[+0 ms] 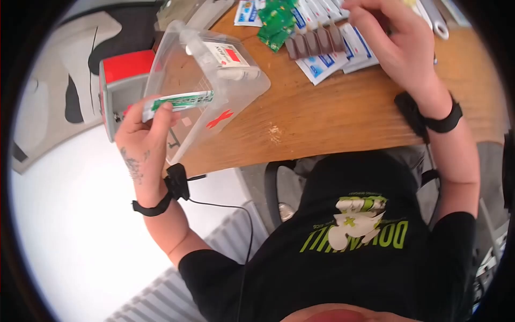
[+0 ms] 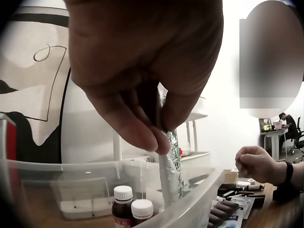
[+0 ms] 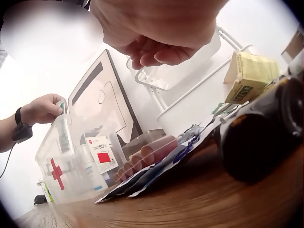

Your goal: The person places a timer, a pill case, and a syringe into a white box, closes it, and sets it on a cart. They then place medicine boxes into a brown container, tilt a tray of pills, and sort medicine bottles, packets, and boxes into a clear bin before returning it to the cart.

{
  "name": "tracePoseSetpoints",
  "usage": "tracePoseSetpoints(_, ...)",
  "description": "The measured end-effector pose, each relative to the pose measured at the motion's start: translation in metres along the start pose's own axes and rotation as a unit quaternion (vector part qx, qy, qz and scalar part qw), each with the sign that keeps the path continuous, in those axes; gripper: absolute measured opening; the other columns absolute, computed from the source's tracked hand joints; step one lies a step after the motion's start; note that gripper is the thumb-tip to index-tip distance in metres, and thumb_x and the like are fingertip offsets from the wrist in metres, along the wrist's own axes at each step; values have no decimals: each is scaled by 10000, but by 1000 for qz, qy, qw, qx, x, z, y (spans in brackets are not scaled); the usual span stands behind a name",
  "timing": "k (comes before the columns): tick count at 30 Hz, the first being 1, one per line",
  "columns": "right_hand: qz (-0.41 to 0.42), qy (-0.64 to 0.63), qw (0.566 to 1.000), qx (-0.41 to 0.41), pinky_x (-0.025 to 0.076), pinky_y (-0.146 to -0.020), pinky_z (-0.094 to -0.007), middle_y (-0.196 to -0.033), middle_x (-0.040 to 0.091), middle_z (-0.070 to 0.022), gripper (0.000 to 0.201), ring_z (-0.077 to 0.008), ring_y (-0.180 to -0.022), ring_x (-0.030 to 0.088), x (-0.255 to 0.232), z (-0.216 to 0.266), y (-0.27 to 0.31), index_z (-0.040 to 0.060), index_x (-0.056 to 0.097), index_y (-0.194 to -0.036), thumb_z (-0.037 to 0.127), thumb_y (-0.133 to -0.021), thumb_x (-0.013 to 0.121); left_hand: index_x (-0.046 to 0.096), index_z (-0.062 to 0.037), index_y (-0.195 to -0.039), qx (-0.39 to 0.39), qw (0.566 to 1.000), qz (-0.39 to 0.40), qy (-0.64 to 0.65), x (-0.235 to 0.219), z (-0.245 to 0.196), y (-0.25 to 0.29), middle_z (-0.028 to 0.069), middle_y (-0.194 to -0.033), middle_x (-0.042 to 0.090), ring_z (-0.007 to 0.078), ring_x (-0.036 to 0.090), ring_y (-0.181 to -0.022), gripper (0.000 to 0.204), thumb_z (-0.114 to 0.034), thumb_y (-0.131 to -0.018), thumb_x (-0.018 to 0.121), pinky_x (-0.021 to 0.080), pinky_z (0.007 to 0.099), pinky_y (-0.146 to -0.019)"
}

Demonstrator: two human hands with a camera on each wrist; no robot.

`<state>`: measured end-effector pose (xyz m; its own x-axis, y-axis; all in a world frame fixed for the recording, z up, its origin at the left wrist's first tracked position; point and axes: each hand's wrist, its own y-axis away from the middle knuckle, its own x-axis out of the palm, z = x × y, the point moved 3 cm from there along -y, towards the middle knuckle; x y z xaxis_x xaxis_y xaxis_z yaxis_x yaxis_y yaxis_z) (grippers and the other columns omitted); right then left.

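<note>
My left hand [image 1: 145,129] pinches a slim green-and-white pack [image 1: 188,100] between thumb and fingers. In the head view the pack overlaps the clear plastic box [image 1: 252,86], which bears a red cross [image 1: 219,119]. The left wrist view shows the pack hanging upright at the box, near two brown bottles [image 2: 123,204] with white caps. Above the table my right hand [image 1: 402,51] hovers with loosely curled fingers and nothing visible in them. Nearest to it lie blue-and-white sachets [image 1: 322,68] and a strip of brown capsule-shaped pods [image 1: 316,44].
A white carton with a red square [image 1: 225,55] stands inside the clear box. Left of the box is a red-and-grey container [image 1: 126,67]. Green packets [image 1: 277,21] lie at the back. A yellow box [image 3: 251,76] and a dark bottle [image 3: 254,135] show in the right wrist view.
</note>
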<state>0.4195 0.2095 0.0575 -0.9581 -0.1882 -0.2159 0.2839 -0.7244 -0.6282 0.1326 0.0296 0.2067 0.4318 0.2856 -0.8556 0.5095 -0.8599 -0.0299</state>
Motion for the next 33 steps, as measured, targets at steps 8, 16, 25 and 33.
tracePoseSetpoints(8,-15,-95,995,-20,437,-498,-259,-696,649,-56,20,-121,-551,582,3,-10,4,16,695,-880,21,-878,676,748,28,-1111,-20,982,190,-18,36,4,-27,61,-929,751,111,674,-847,234,-136,-971,658,522,261,-789)
tracePoseSetpoints(16,4,-77,997,-21,446,-501,-270,-695,646,-59,18,-144,-554,589,5,-11,4,19,695,-872,22,-861,681,731,5,-1185,-58,960,258,-92,54,18,-36,77,-990,760,117,691,-918,256,-114,-993,611,550,274,-843)
tracePoseSetpoints(25,5,-11,998,-63,460,-514,-283,-702,652,-77,27,-179,-566,603,7,-10,5,18,696,-872,28,-849,687,674,-1,-1273,-147,946,275,88,61,19,-30,112,-1149,728,183,701,-1041,300,-140,-1029,569,571,319,-879)
tracePoseSetpoints(33,12,-18,998,-63,464,-534,-285,-726,661,-82,36,-184,-594,615,5,-11,3,19,700,-885,31,-855,683,673,-2,-1281,-164,950,238,119,57,27,-32,94,-1125,734,141,690,-1006,300,-75,-1005,580,540,285,-884)
